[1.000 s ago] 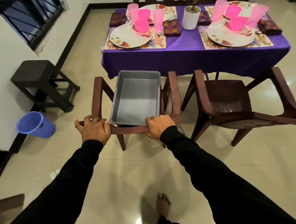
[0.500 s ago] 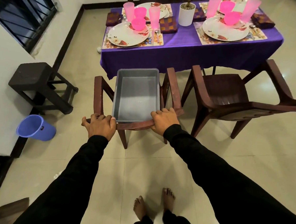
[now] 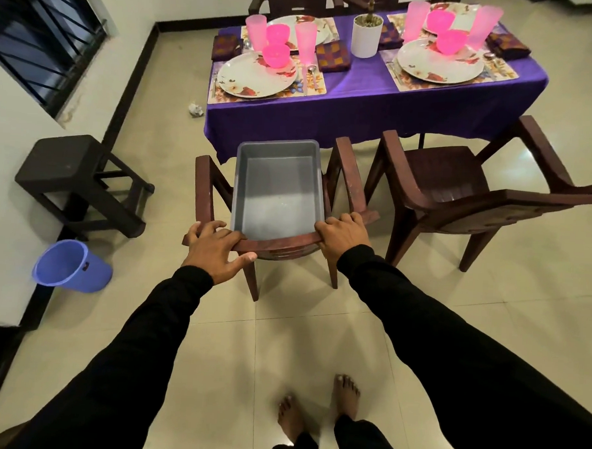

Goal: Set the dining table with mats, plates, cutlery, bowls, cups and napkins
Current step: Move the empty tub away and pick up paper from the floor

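- Head view: dark brown plastic armchair (image 3: 345,179) seat hidden under grey rectangular plastic tub (image 3: 277,189).
- Left hand (image 3: 214,251) loosely grasps its backrest; right hand (image 3: 343,235) curls around it.
- Purple-clothed dining table (image 3: 373,101) beyond, laid.

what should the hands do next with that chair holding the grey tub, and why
Probably ease the chair forward toward the table. Both the left hand and the right hand hold its top rail, the empty grey tub sits on its seat, and the places on the purple cloth look set, so tucking the chair in seems the likely small move.
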